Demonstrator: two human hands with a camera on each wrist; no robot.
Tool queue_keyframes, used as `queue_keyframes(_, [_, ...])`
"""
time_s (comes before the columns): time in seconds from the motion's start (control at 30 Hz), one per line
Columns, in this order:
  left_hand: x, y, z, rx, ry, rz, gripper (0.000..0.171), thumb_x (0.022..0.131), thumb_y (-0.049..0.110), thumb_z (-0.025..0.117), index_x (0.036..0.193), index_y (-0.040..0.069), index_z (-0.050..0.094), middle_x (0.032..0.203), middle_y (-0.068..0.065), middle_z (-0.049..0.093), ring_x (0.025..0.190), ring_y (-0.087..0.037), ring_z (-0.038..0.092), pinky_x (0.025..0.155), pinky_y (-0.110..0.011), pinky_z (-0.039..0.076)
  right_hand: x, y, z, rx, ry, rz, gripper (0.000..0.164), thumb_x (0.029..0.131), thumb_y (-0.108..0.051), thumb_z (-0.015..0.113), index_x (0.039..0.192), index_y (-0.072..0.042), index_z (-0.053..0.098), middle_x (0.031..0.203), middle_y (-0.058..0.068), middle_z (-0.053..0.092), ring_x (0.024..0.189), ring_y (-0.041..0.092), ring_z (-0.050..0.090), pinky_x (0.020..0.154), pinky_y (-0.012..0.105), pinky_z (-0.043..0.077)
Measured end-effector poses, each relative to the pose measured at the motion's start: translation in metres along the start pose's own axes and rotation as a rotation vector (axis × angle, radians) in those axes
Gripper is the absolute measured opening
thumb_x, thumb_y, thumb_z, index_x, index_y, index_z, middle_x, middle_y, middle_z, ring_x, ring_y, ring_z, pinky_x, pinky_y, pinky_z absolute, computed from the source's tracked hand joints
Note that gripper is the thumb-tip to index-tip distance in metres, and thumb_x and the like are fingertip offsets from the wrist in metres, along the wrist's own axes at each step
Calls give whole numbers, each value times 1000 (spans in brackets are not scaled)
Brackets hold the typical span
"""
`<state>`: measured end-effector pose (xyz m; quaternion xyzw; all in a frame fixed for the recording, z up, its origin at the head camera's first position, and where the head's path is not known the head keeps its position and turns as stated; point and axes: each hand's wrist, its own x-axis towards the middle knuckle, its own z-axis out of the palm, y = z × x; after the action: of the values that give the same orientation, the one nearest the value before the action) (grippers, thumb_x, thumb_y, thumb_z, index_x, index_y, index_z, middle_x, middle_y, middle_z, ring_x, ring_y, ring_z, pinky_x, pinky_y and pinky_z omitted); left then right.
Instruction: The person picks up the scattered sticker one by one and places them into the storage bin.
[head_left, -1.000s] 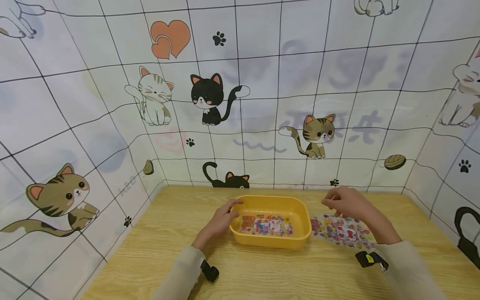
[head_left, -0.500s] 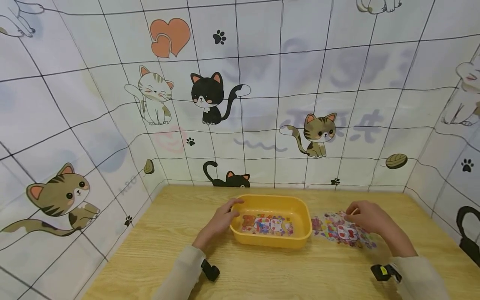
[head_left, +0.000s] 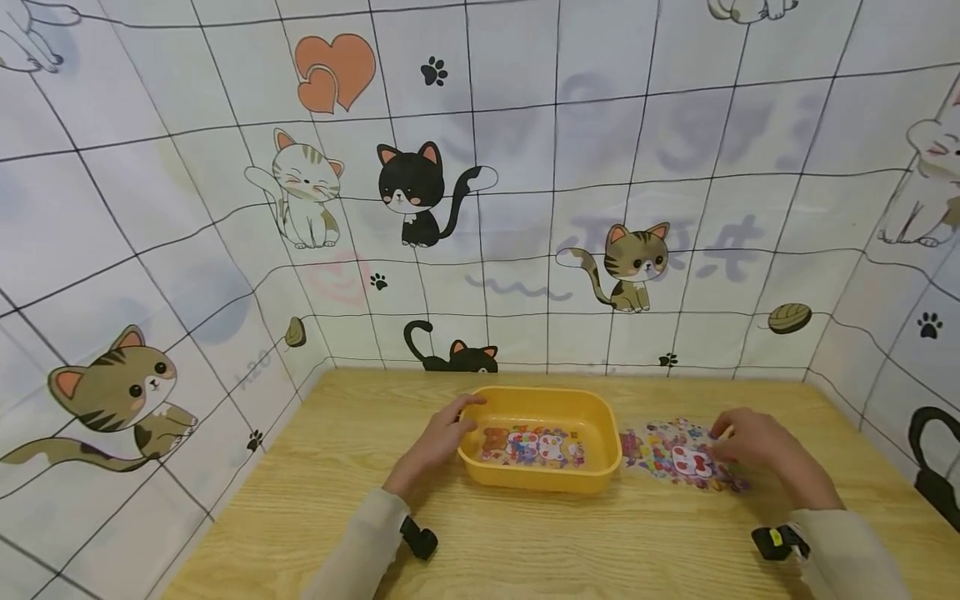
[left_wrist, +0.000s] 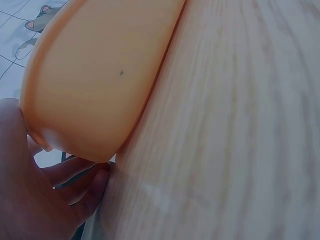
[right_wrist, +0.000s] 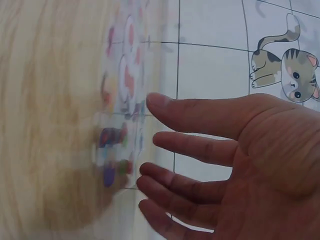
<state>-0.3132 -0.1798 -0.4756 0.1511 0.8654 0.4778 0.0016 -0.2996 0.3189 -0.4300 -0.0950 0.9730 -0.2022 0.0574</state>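
Note:
A yellow plastic basin stands on the table, with a patch of colourful cartoon stickers on its floor. My left hand grips the basin's left end, thumb at the rim; in the left wrist view that hand has its fingers curled against the outer wall. To the basin's right lies a clear sheet of cartoon stickers. Just over the sheet's right end is my right hand. In the right wrist view the hand has its thumb and fingers apart, nothing visible between them, facing the blurred stickers.
Light wood-grain table spreads around the basin and sheet. A white grid-lined wall covering with cartoon cats rises at the back and both sides. A black loop-shaped object shows at the far right edge.
My right hand has gone from above the sheet's far left part to its right end, and lower. Its fingertips, pinched together one second ago, are now apart. The left hand stays on the basin.

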Motion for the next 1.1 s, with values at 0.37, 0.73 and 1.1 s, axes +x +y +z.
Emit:
queue_keyframes(0.37, [1, 1, -3, 28, 29, 11, 43, 100, 15, 51, 142, 21, 59, 159, -10, 49, 151, -37, 39, 121, -59, 35, 3, 10, -1, -72, -42, 38, 48, 79, -28, 85, 105, 6, 64, 111, 31, 67, 95, 40, 63, 79, 57, 53])
queue_keyframes(0.73, [4, 1, 0, 31, 23, 28, 43, 100, 13, 51, 141, 18, 60, 157, -12, 51, 149, -38, 42, 120, -60, 36, 0, 17, -1, -63, -65, 63, 45, 80, -25, 83, 103, 6, 61, 105, 26, 66, 89, 34, 61, 78, 53, 53])
queue_keyframes(1.1, [2, -2, 2, 1, 11, 14, 43, 101, 13, 50, 143, 19, 58, 159, -8, 50, 153, -36, 37, 123, -58, 33, -2, 15, 4, -57, -80, 57, 37, 81, -23, 82, 98, 3, 63, 93, 15, 66, 81, 27, 57, 70, 44, 51])
